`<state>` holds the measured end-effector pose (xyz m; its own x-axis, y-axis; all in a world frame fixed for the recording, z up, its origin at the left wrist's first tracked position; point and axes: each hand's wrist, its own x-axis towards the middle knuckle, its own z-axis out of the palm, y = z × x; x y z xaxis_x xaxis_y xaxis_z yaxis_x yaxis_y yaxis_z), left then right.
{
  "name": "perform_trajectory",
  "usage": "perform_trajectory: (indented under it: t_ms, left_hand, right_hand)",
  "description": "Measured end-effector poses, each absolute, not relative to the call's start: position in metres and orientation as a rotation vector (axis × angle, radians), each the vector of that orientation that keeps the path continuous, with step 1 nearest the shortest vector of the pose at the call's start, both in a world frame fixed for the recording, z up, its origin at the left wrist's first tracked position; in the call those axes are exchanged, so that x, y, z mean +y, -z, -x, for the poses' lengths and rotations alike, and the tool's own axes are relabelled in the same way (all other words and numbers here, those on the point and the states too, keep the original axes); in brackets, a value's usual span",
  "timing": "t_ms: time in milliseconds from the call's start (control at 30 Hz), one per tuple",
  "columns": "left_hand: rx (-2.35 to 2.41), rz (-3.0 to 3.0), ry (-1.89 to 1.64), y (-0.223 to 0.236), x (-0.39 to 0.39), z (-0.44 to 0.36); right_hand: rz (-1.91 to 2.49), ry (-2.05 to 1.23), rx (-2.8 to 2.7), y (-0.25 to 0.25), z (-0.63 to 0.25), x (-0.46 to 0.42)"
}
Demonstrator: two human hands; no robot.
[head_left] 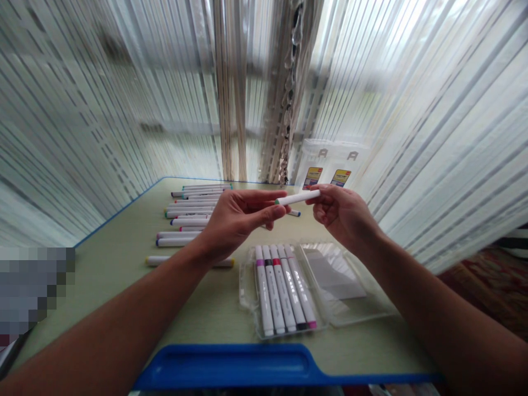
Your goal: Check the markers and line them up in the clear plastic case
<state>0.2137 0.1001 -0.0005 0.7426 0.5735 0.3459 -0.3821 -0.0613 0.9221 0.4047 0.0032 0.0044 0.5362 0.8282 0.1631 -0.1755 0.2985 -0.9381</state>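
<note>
Above the counter (pixel 111 286), the left hand (pixel 231 223) and right hand (pixel 346 214) hold a green-ended white marker (pixel 299 197), fingers pinched on opposite ends, beyond the open clear plastic case (pixel 251 294) with five markers (pixel 282 291).

A blue-edged table (pixel 103 308) — loose markers (pixel 181 235), open clear marker case (pixel 291 291) on it.

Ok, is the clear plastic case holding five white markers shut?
No, the case lies open, its transparent lid spread out beside the markers.
</note>
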Motion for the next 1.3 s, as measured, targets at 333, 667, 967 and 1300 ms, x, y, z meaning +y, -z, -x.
perform_trajectory:
  t_ms: [333,667,967,1300]
  left_hand:
    - [0.347,-1.381,-0.975,0.003,0.108,-0.218]
    - [0.415,-1.462,-0.947,0.005,0.110,-0.217]
    - [0.413,-1.596,-0.897,0.001,0.104,-0.217]
    - [0.293,-1.748,-0.825,0.008,0.098,-0.220]
  right_hand:
    - [1.047,-0.693,-0.817,-0.004,-0.402,0.001]
    - [1.080,-0.626,-1.019,0.004,-0.401,-0.001]
    - [1.307,-0.374,-1.233,0.006,-0.398,-0.002]
    - [1.447,-0.173,-1.457,0.010,-0.396,-0.005]
